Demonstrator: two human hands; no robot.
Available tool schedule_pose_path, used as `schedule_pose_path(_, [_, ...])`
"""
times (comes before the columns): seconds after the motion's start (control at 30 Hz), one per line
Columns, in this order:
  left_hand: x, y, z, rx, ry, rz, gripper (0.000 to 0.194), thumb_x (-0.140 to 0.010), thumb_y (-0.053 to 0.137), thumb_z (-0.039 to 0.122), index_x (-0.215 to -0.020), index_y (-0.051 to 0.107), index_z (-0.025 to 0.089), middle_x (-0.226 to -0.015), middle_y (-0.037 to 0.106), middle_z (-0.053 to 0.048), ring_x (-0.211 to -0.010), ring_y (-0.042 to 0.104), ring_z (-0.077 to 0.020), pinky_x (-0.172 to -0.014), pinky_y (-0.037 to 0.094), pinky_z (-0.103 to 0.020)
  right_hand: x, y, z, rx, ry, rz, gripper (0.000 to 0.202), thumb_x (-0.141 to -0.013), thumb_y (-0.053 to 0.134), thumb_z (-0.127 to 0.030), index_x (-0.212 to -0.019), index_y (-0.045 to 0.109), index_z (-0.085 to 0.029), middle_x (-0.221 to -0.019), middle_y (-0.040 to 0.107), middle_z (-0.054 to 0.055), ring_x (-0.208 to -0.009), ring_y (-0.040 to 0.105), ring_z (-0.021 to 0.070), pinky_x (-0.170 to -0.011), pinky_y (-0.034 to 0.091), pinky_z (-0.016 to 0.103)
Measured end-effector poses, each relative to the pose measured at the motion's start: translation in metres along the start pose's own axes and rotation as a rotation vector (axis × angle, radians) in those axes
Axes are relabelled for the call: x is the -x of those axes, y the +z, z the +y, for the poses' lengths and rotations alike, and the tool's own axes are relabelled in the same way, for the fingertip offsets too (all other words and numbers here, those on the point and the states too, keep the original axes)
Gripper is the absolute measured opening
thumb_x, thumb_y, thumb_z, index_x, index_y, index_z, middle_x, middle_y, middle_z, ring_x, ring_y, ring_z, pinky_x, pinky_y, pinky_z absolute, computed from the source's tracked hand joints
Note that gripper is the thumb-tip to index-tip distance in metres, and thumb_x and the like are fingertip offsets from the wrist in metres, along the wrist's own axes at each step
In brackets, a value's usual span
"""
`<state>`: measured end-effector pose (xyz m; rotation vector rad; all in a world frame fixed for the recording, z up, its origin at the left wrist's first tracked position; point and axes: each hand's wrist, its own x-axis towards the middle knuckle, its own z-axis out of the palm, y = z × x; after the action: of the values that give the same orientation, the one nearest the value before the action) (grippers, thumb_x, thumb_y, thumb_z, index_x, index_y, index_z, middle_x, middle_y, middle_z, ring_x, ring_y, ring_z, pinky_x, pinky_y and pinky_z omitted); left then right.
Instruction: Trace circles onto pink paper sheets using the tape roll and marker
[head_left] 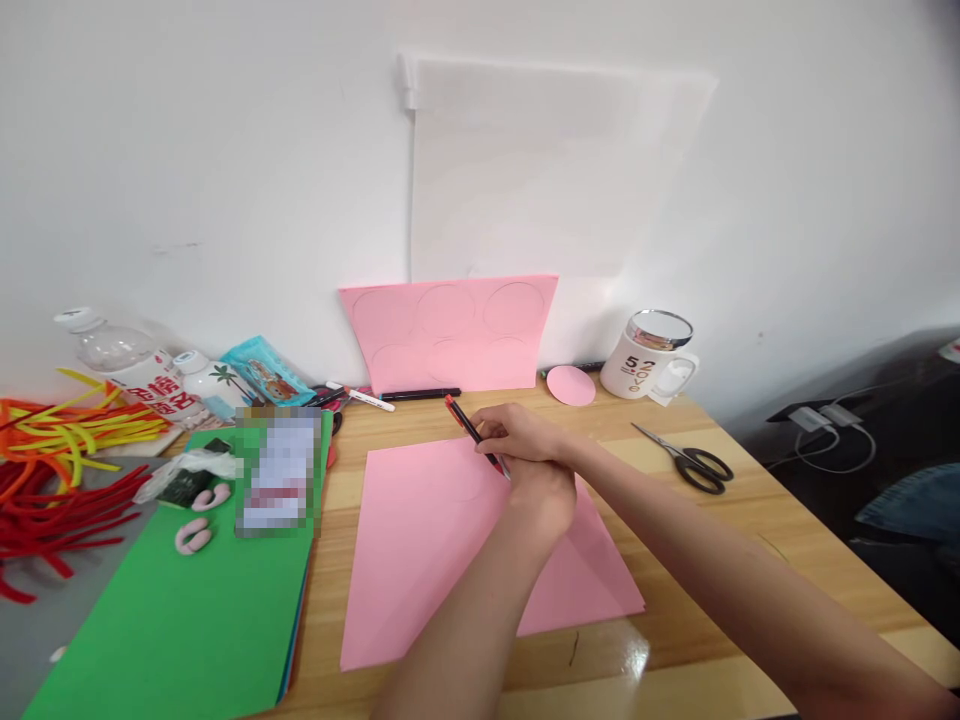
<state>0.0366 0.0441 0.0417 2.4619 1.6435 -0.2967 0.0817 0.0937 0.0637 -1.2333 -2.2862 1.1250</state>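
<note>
My right hand (pixel 511 430) is closed around a black pen with a red end (pixel 466 422), which slants down toward a pink paper sheet (pixel 420 540). My left hand (pixel 541 495) rests on that sheet, just in front of the right one; the wrists come close together and its fingers are hidden. A faint curved line shows on the sheet left of the hands. Behind it, another pink sheet (pixel 450 345) leans against the wall, with several circles drawn on it. A cut pink paper circle (pixel 571 385) lies to its right.
Scissors (pixel 686 460) lie on the right, in front of a white mug (pixel 646 360). At left are green sheets (pixel 187 620) with a blurred rectangle on top, red pipe cleaners (pixel 67 520), a plastic bottle (pixel 124 360) and a blue packet (pixel 268 370). A white marker (pixel 361 397) lies near the wall.
</note>
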Motion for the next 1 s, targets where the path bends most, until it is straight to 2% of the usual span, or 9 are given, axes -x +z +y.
schedule_pose_path(0.1, [0.001, -0.004, 0.000, -0.031, 0.021, -0.034, 0.042, -0.076, 0.057, 0.013, -0.118, 0.059, 0.016, -0.121, 0.057, -0.015, -0.112, 0.050, -0.0350, -0.095, 0.042, -0.048, -0.005, 0.001, 0.006, 0.019, -0.012, 0.032, 0.018, -0.076, 0.061, -0.018, -0.094, 0.062, -0.022, -0.070, 0.068, -0.001, -0.068, 0.064, 0.0176, -0.066, 0.048, 0.028])
schedule_pose_path(0.3, [0.007, -0.013, -0.001, -0.067, 0.065, -0.063, 0.043, -0.080, 0.051, 0.011, -0.121, 0.058, 0.021, -0.123, 0.058, -0.010, -0.113, 0.050, -0.0309, -0.092, 0.044, -0.043, -0.016, 0.007, 0.020, -0.055, 0.059, 0.173, 0.022, -0.077, 0.061, -0.015, -0.098, 0.061, -0.023, -0.070, 0.068, -0.003, -0.067, 0.063, 0.0149, -0.062, 0.048, 0.024])
schedule_pose_path(0.5, [0.016, -0.021, 0.000, -0.099, 0.092, -0.124, 0.047, -0.074, 0.057, 0.011, -0.121, 0.059, 0.017, -0.120, 0.058, -0.016, -0.115, 0.048, -0.0395, -0.086, 0.043, -0.048, -0.029, 0.005, 0.036, -0.086, 0.203, 0.331, 0.022, -0.077, 0.063, -0.012, -0.097, 0.060, -0.018, -0.070, 0.070, -0.001, -0.063, 0.065, 0.0145, -0.055, 0.048, 0.022])
schedule_pose_path(0.63, [0.018, -0.021, -0.001, -0.107, 0.084, -0.112, 0.050, -0.076, 0.058, 0.015, -0.126, 0.054, 0.017, -0.130, 0.049, -0.019, -0.116, 0.045, -0.0432, -0.080, 0.043, -0.047, -0.030, 0.000, 0.044, -0.079, 0.280, 0.429, 0.020, -0.076, 0.064, -0.012, -0.095, 0.059, -0.016, -0.075, 0.072, 0.003, -0.067, 0.067, 0.0152, -0.059, 0.050, 0.023])
schedule_pose_path(0.8, [0.019, -0.018, -0.001, -0.114, 0.084, -0.085, 0.051, -0.079, 0.056, 0.016, -0.129, 0.049, 0.017, -0.127, 0.048, -0.020, -0.112, 0.047, -0.0408, -0.072, 0.042, -0.041, -0.024, -0.005, 0.047, -0.078, 0.356, 0.509, 0.022, -0.076, 0.064, -0.013, -0.098, 0.059, -0.015, -0.079, 0.074, 0.005, -0.063, 0.067, 0.0153, -0.058, 0.050, 0.024])
schedule_pose_path(1.0, [0.023, -0.021, -0.002, -0.129, 0.107, -0.049, 0.050, -0.085, 0.048, 0.015, -0.134, 0.043, 0.017, -0.131, 0.046, -0.022, -0.111, 0.047, -0.0396, -0.073, 0.041, -0.043, -0.015, -0.012, 0.052, -0.087, 0.416, 0.619, 0.020, -0.074, 0.066, -0.015, -0.093, 0.061, -0.016, -0.072, 0.073, 0.004, -0.068, 0.069, 0.0186, -0.064, 0.051, 0.027])
